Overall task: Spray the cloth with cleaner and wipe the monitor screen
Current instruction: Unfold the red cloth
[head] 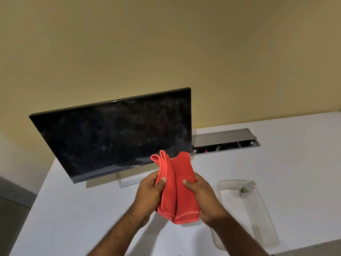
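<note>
Hands: I see left hand and right hand both pinching folded red microfibre cloth, spreading it, probably for spray; small green-labelled spray bottle untouched.

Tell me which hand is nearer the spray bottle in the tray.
The right hand. It holds the red cloth just left of the clear tray, where the spray bottle lies. The left hand grips the cloth's far side, farther away.
</note>
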Tool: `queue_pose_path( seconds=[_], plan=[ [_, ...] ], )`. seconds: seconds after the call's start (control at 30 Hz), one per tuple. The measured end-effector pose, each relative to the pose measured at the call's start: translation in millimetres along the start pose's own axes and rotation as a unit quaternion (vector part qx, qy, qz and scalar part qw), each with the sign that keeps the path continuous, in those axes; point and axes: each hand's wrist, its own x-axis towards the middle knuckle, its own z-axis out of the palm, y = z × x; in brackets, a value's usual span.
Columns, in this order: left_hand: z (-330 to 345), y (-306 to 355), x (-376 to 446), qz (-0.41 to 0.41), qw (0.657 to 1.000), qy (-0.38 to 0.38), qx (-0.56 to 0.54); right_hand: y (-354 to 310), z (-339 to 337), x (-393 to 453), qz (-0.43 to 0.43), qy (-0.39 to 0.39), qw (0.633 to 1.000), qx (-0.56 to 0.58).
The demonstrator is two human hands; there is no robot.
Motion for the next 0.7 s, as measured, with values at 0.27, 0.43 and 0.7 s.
queue_pose_path(
  seconds=[0.27,0.43,0.7],
  plan=[
    [-31.4,-0.6,2.7,-0.019,1.0,0.018,0.0,29.4,-16.2,10.9,0.066,0.102,0.988,-0.091],
    [-29.5,1.4,6.0,-0.023,1.0,0.008,0.014,30.0,3.2,11.3,0.035,0.162,0.964,-0.208],
    [-27.9,1.1,2.6,-0.006,0.999,-0.046,0.028,2.2,49.5,5.2,0.003,0.01,0.992,-0.124]
  ],
)
